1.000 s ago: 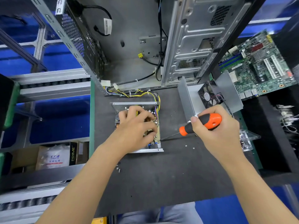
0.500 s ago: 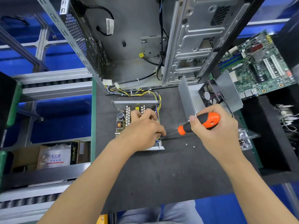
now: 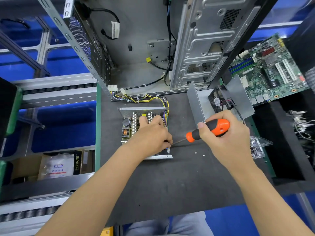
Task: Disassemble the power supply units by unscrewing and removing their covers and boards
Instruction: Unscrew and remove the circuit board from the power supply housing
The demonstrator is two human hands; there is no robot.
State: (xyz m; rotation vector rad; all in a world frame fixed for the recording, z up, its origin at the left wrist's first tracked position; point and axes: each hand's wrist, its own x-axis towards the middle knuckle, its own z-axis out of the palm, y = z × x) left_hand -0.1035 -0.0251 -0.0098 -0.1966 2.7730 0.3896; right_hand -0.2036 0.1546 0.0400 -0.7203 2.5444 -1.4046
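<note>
An opened power supply unit (image 3: 129,123) lies on the dark mat (image 3: 179,181), its board with heat sinks and a copper coil exposed. My left hand (image 3: 151,133) lies over the board, fingers curled down onto its parts. My right hand (image 3: 226,135) grips an orange and black screwdriver (image 3: 211,128); its shaft points left and its tip meets the unit's right edge beside my left thumb. The removed metal cover (image 3: 196,103) with a black fan (image 3: 219,101) stands to the right. A bundle of yellow and black wires (image 3: 150,99) runs from the unit's back.
An empty computer case (image 3: 153,45) stands open behind the unit. A green motherboard (image 3: 269,68) leans at the right. Two loose screws (image 3: 199,153) lie on the mat, near a clear plastic tray (image 3: 259,147) of screws. A roller conveyor (image 3: 56,92) runs along the left.
My left hand slid toward me and to the right on the board, uncovering the heat sinks at the back. The screwdriver tip stays at the unit's right edge.
</note>
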